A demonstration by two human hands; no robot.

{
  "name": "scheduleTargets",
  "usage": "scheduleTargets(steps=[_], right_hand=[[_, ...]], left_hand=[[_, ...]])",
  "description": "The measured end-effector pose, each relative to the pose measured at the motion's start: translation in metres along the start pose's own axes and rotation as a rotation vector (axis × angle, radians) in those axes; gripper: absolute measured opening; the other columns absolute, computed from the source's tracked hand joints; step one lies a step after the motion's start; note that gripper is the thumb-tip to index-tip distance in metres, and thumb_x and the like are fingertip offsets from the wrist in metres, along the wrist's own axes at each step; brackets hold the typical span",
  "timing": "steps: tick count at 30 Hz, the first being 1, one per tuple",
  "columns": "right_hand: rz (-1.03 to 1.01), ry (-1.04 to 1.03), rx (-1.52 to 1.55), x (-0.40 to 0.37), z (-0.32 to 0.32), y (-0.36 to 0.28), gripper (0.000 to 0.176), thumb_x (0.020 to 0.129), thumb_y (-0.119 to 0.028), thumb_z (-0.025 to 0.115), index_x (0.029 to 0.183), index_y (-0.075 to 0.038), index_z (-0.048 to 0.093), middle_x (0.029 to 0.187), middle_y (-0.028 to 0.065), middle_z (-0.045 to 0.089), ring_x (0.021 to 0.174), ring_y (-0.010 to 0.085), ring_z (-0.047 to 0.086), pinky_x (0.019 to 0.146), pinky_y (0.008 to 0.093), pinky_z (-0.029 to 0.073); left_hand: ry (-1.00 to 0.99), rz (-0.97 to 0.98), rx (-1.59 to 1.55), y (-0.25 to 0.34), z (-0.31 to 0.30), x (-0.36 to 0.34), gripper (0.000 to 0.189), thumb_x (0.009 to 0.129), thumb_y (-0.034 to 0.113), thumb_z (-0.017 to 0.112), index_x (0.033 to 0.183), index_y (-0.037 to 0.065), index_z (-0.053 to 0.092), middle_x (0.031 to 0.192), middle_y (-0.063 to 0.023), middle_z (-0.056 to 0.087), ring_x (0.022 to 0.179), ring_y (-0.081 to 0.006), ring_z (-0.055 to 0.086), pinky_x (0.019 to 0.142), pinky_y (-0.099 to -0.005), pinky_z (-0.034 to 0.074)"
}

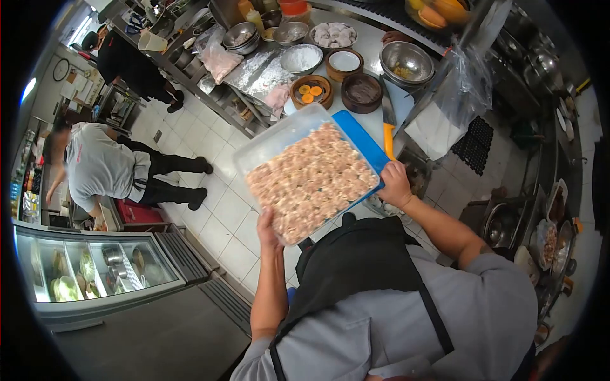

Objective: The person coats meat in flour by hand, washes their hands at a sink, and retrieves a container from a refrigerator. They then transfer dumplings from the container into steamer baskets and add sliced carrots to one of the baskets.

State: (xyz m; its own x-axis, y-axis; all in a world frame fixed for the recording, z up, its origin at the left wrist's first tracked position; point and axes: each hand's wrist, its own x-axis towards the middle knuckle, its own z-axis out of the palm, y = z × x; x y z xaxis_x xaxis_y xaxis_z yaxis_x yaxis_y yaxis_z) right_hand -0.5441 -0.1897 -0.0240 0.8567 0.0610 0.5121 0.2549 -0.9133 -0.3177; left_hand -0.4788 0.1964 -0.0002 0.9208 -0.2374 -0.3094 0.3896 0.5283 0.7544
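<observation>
**2 hands, 1 full tray**

My left hand (267, 227) clamps the near corner of a clear, rectangular plastic tray (270, 145), fingers curled under it. My right hand (395, 184) closes around the opposite side, where a smooth blue edge (357, 135) shows. I hold the tray tilted in the air, over white floor tiles (222, 216), just short of the steel counter (375, 47). Pale pink, lumpy dumplings (311, 181) pack it. Round bamboo steamers (311, 91) and shiny metal bowls (406, 61) stand on the counter.

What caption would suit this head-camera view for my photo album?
The left hand and right hand hold a clear tray packed with pale pink dumplings beside a crowded kitchen counter.
</observation>
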Motion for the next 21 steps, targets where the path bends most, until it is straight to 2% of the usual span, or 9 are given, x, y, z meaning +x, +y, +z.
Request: scheduleTargets(steps=[3, 6, 9, 12, 13, 16, 20, 21], right_hand=[[0.24, 0.061, 0.136, -0.015, 0.011, -0.007, 0.053, 0.061, -0.015, 0.082, 0.104, -0.003, 0.054, 0.102, 0.0178, 0.054, 0.103, 0.0391, 0.054, 0.092, 0.0477, 0.044], [0.335, 0.154, 0.205, -0.025, 0.014, -0.013, 0.075, 0.064, -0.02, 0.088, 0.123, -0.001, 0.046, 0.116, 0.0211, 0.053, 0.111, 0.0422, 0.052, 0.097, 0.0478, 0.043], [0.418, 0.157, 0.248, -0.033, 0.024, -0.02, 0.086, 0.064, -0.024, 0.089, 0.132, -0.002, 0.041, 0.128, 0.0243, 0.046, 0.12, 0.0443, 0.048, 0.104, 0.0485, 0.041], [0.396, 0.132, 0.184, -0.038, 0.032, -0.028, 0.087, 0.065, -0.024, 0.089, 0.135, -0.004, 0.041, 0.134, 0.0255, 0.041, 0.124, 0.046, 0.044, 0.106, 0.0489, 0.04], [0.422, 0.12, 0.222, -0.038, 0.033, -0.028, 0.084, 0.066, -0.023, 0.088, 0.135, -0.008, 0.043, 0.137, 0.026, 0.037, 0.127, 0.0476, 0.042, 0.107, 0.0495, 0.04], [0.448, -0.045, 0.2, -0.045, 0.025, -0.027, 0.081, 0.067, -0.023, 0.088, 0.134, -0.009, 0.045, 0.138, 0.0251, 0.035, 0.127, 0.0472, 0.041, 0.106, 0.05, 0.04], [0.339, -0.108, 0.128, -0.048, 0.023, -0.013, 0.077, 0.067, -0.022, 0.087, 0.132, -0.011, 0.047, 0.139, 0.0238, 0.033, 0.127, 0.0465, 0.04, 0.106, 0.0506, 0.039], [0.312, -0.123, 0.109, -0.046, 0.021, -0.01, 0.077, 0.067, -0.023, 0.087, 0.132, -0.012, 0.048, 0.139, 0.0236, 0.034, 0.127, 0.0464, 0.04, 0.106, 0.0509, 0.038]], left_hand=[[-0.073, -0.165, 0.023, -0.008, 0.022, 0.023, 0.053, 0.098, 0.028, 0.049, 0.137, -0.008, 0.043, 0.131, -0.0224, 0.059, 0.115, -0.0325, 0.063, 0.1, -0.0441, 0.052], [-0.073, -0.286, 0.068, -0.002, 0.039, 0.036, 0.052, 0.099, 0.027, 0.045, 0.138, -0.007, 0.043, 0.131, -0.0235, 0.058, 0.115, -0.0331, 0.063, 0.101, -0.0448, 0.051], [-0.038, -0.364, 0.133, 0.003, 0.05, 0.038, 0.051, 0.099, 0.026, 0.044, 0.138, -0.006, 0.042, 0.131, -0.0235, 0.058, 0.115, -0.0333, 0.063, 0.101, -0.0456, 0.051], [-0.034, -0.318, 0.14, -0.012, 0.055, 0.038, 0.05, 0.099, 0.025, 0.044, 0.138, -0.007, 0.041, 0.13, -0.0232, 0.058, 0.113, -0.0335, 0.063, 0.099, -0.0463, 0.052], [-0.031, -0.3, 0.094, -0.016, 0.055, 0.039, 0.049, 0.101, 0.022, 0.048, 0.141, -0.003, 0.036, 0.129, -0.0196, 0.058, 0.11, -0.0283, 0.064, 0.097, -0.043, 0.053], [0.035, -0.163, 0.185, -0.026, 0.055, 0.039, 0.05, 0.1, 0.02, 0.051, 0.142, -0.003, 0.036, 0.129, -0.0194, 0.058, 0.11, -0.0277, 0.064, 0.097, -0.043, 0.053], [0.016, 0.01, 0.265, -0.042, 0.045, 0.04, 0.052, 0.1, 0.017, 0.053, 0.145, 0.0, 0.033, 0.125, -0.0172, 0.058, 0.113, -0.0243, 0.06, 0.095, -0.0391, 0.052], [0.099, 0.075, 0.234, -0.038, 0.061, 0.031, 0.054, 0.101, 0.019, 0.054, 0.147, 0.001, 0.033, 0.124, -0.0157, 0.059, 0.113, -0.0221, 0.058, 0.094, -0.0383, 0.051]])
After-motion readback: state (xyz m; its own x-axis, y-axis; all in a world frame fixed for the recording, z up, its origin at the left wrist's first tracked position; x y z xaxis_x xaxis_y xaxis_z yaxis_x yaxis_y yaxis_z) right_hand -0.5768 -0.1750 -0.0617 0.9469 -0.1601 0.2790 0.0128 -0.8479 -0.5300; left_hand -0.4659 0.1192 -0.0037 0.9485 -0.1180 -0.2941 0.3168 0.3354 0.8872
